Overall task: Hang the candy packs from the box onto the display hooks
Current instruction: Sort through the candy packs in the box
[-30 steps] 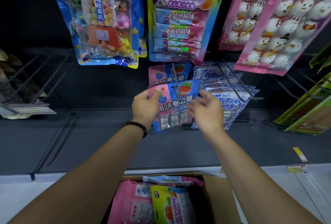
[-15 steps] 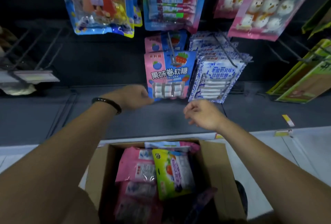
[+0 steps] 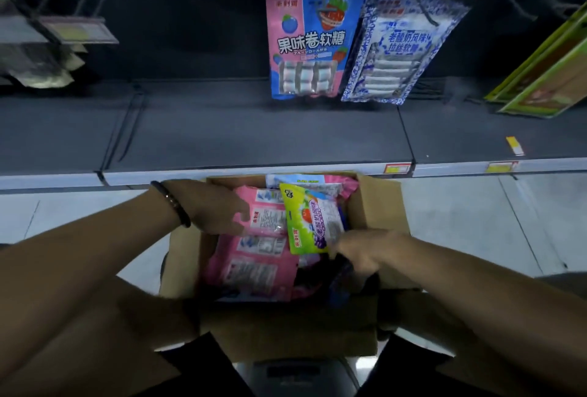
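In the box [image 3: 374,206] | left hand [image 3: 212,207] flat on pink pack [image 3: 266,215], grip loose | right hand [image 3: 365,252] grip unclear beside green pack [image 3: 313,222]

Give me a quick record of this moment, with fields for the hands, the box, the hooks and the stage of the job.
left hand: in the box, resting on a pink pack; grip unclear
right hand: in the box at the lower edge of a green pack; grip unclear
box: open cardboard, several packs inside
hooks: a pink and blue pack hangs beside a blue and white pack
stage: reaching for the next pack
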{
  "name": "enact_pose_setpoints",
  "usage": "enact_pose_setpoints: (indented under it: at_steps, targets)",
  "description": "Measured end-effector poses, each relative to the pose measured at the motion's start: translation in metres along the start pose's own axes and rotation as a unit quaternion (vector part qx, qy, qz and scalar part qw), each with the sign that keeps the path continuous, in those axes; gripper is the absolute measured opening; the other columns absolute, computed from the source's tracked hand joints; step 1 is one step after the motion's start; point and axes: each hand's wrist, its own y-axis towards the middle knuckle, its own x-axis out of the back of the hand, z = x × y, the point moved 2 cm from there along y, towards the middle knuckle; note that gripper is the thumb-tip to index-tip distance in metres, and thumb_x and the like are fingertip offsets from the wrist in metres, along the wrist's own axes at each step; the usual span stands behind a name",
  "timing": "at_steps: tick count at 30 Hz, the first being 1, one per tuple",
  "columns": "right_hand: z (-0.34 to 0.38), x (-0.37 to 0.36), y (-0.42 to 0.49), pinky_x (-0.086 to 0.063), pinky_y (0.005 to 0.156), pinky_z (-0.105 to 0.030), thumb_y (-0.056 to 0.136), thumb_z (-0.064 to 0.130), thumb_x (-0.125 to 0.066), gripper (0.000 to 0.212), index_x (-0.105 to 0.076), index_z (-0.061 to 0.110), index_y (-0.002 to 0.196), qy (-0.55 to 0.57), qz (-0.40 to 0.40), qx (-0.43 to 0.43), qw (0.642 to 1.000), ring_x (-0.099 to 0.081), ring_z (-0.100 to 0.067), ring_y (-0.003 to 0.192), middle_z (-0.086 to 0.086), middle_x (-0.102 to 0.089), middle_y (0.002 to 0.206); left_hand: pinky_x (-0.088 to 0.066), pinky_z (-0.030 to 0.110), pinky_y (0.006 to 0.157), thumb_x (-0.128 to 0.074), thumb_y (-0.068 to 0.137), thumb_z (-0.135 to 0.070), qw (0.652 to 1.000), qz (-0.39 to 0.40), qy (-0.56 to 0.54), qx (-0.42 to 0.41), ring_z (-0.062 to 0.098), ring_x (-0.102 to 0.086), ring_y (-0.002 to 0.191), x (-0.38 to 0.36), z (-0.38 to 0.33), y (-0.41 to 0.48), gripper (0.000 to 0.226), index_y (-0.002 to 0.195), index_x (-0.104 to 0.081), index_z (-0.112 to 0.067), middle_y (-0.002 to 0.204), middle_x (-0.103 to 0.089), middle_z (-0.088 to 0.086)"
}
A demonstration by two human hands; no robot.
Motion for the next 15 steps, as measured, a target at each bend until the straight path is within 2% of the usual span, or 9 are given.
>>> enact_pose_setpoints:
  at_steps: [2,4,6,8,11,15]
  targets:
    - [0.004,-0.011,0.0,-0.055,0.098,-0.039,0.077,0.037,-0.091,0.073,-0.06,0.03,0.142,-0.101,0.037,0.006,0.994,-0.064,-0.03,0.124,-0.004,-0.063,0.139,-0.045,0.03,0.087,-0.049,0.106,-0.056,0.999,0.031,0.006,-0.001,0.017,-0.053,0.097,-0.01,-0.001,0.001,0.046,0.139,-0.058,-0.025,0.134,-0.066,0.005]
    - [0.007,-0.01,-0.001,-0.056,0.096,-0.039,0.09,0.026,-0.08,0.05,-0.065,0.029,0.138,-0.131,0.001,0.008,0.991,-0.065,-0.03,0.123,-0.003,-0.067,0.135,-0.039,0.028,0.081,-0.048,0.107,-0.055,0.999,0.034,0.008,0.003,0.017,-0.05,0.092,-0.014,-0.003,0.003,0.047,0.137,-0.059,-0.021,0.131,-0.067,0.007]
    - [0.0,0.003,0.0,-0.053,0.091,-0.029,0.1,0.019,-0.066,0.034,-0.071,0.027,0.132,-0.087,-0.064,-0.015,0.994,-0.067,-0.029,0.121,-0.003,-0.07,0.132,-0.04,0.028,0.08,-0.049,0.107,-0.055,1.0,0.026,0.004,0.005,0.018,-0.051,0.092,-0.012,-0.004,0.003,0.047,0.137,-0.059,-0.02,0.13,-0.068,0.007]
    - [-0.014,0.02,-0.001,-0.053,0.091,-0.03,0.103,0.025,-0.062,0.031,-0.072,0.033,0.131,-0.04,-0.117,-0.029,0.992,-0.068,-0.026,0.117,0.0,-0.072,0.13,-0.041,0.026,0.082,-0.049,0.107,-0.054,1.0,0.009,-0.006,0.003,0.019,-0.055,0.096,-0.005,-0.006,0.002,0.047,0.14,-0.059,-0.022,0.133,-0.067,0.005]
    - [-0.032,0.042,-0.009,-0.055,0.095,-0.036,0.107,0.032,-0.057,0.025,-0.073,0.032,0.126,0.014,-0.123,-0.024,0.992,-0.067,-0.023,0.112,0.004,-0.073,0.122,-0.038,0.021,0.085,-0.051,0.107,-0.051,0.999,-0.032,-0.033,-0.008,0.021,-0.06,0.116,0.007,-0.01,0.003,0.048,0.144,-0.058,-0.023,0.139,-0.063,0.003]
    - [-0.036,0.087,-0.038,-0.05,0.092,-0.035,0.109,0.029,-0.056,0.026,-0.071,0.019,0.128,0.07,-0.163,0.002,0.984,-0.064,-0.026,0.111,-0.005,-0.071,0.122,-0.041,0.024,0.097,-0.057,0.103,-0.055,0.991,-0.076,-0.109,-0.031,0.018,-0.058,0.122,0.021,-0.019,0.007,0.055,0.15,-0.051,-0.026,0.147,-0.059,0.0]
